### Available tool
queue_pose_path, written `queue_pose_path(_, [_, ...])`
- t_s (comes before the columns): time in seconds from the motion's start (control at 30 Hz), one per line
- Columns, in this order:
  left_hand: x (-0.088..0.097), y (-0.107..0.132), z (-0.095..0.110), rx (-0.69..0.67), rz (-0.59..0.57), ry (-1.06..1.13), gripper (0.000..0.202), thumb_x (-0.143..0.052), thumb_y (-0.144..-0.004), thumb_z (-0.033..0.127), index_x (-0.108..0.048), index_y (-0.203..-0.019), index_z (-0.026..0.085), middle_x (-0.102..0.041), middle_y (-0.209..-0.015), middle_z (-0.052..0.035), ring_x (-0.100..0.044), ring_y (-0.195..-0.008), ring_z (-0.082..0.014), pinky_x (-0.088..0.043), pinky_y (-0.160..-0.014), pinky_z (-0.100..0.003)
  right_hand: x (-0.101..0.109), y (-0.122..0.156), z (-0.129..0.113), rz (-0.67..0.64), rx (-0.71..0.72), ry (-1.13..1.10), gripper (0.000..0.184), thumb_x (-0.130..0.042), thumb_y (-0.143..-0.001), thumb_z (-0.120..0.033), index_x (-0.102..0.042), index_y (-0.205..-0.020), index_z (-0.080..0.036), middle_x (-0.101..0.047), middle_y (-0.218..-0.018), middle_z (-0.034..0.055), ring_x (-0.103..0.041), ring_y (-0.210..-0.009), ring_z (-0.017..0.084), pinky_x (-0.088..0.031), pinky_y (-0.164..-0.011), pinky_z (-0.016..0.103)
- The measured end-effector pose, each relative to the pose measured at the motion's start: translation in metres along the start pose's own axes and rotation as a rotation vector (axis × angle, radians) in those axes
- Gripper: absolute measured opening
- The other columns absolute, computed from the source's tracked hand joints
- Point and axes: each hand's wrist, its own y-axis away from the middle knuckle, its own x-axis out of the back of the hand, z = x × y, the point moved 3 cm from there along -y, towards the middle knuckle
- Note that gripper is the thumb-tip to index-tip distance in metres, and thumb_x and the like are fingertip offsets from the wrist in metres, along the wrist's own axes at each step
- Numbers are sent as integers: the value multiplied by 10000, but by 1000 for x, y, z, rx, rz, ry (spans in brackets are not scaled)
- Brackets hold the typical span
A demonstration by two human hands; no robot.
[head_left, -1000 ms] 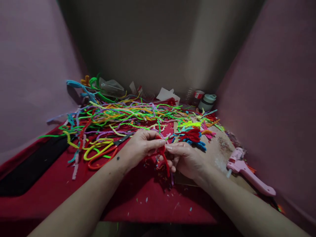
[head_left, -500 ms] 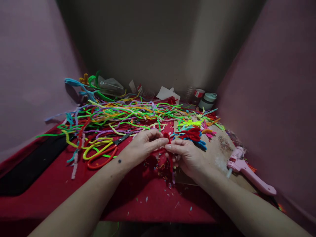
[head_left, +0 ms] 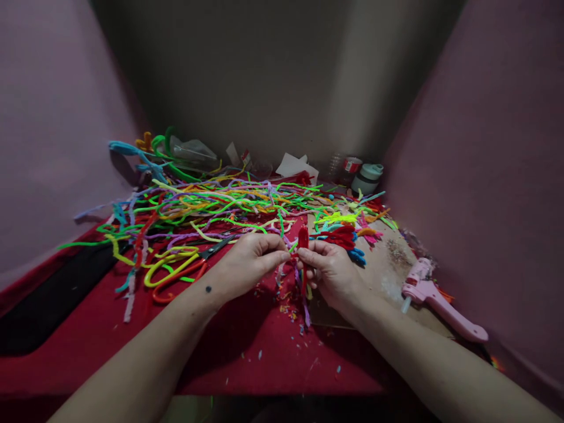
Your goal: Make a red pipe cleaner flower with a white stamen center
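Between my hands, over the middle of the red cloth, is a red pipe cleaner with a folded loop standing up and a strand hanging down. My right hand pinches it below the loop between thumb and fingers. The fingertips of my left hand are pinched together on a short red end at its left side. Just right of the loop lies a bundle of red pipe cleaner loops. Scissors with yellow and orange handles rest to the left of my left hand.
Loose coloured pipe cleaners spread over the back of the table. A pink glue gun lies at the right on a brown board. A jar with a pale green lid stands behind. Small scraps dot the red cloth.
My left fingertips have moved slightly left and down, off the loop to a short red end. The red loop now stands more upright in my right hand.
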Motion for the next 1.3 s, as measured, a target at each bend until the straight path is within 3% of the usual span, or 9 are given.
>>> queue_pose_path(0.13, [14,-4,-9,122,215,251,213,-570,-766,340,-523,-658,163,-425,-469,72,-309,-370,-41,-207,-373,-180,5,-6,-1,-7,25,-138,253,-776,-581,-243,-554,-657,-147,-614,-545,-20,-467,-369,44,-339,-303,131])
queue_pose_path(0.2, [13,-5,-13,157,267,360,209,-589,-749,336,-513,-665,161,-453,-482,66,-307,-355,-33,-189,-354,-169,5,-8,-2,-32,27,-217,221,-769,-599,-217,-571,-671,-148,-616,-564,-22,-504,-404,54,-388,-333,138])
queue_pose_path(0.37, [-16,-6,-12,199,11,382,185,-661,-677,294,-590,-741,136,-524,-533,44,-348,-388,-28,-220,-369,-162,4,-9,-2,-27,33,-253,216,-782,-578,-203,-589,-660,-150,-591,-536,-31,-521,-416,67,-404,-350,152])
queue_pose_path(0.57, [-29,-4,-10,182,-18,330,157,-622,-696,247,-549,-622,129,-410,-417,80,-312,-329,-23,-218,-327,-157,2,-7,2,-37,41,-229,205,-769,-602,-201,-575,-641,-147,-561,-500,-45,-452,-384,36,-297,-344,138])
queue_pose_path(0.73, [-38,-2,-17,205,-225,612,133,-581,-773,270,-541,-809,148,-567,-566,38,-435,-308,-40,-307,-281,-144,1,-4,0,-15,68,-225,223,-767,-599,-212,-555,-592,-143,-553,-483,-36,-443,-390,42,-292,-365,153])
queue_pose_path(0.87, [-40,-1,-19,233,-234,710,161,-597,-767,275,-531,-845,150,-601,-577,16,-529,-355,-87,-384,-280,-160,-1,-4,-5,-86,106,-202,171,-750,-618,-211,-606,-677,-140,-597,-573,-21,-480,-447,57,-342,-415,169])
queue_pose_path(1.0, [-34,0,-15,228,-195,575,175,-573,-779,317,-534,-813,150,-602,-574,10,-517,-361,-89,-371,-298,-172,0,-5,-7,-108,151,-187,125,-718,-617,-174,-615,-681,-145,-613,-606,-13,-524,-492,85,-391,-456,195])
queue_pose_path(1.17, [-21,-2,-7,83,18,162,196,-594,-757,336,-587,-735,141,-561,-606,37,-485,-483,-70,-376,-449,-187,2,-5,-4,-63,130,-165,106,-696,-590,-134,-596,-621,-154,-574,-524,-34,-486,-431,81,-348,-406,196])
queue_pose_path(1.3, [-19,-4,-7,49,113,135,152,-607,-737,285,-568,-700,143,-509,-566,58,-425,-490,-67,-334,-472,-196,0,-2,-4,-46,124,-104,111,-691,-592,-149,-586,-556,-149,-523,-471,-42,-434,-406,68,-320,-398,197])
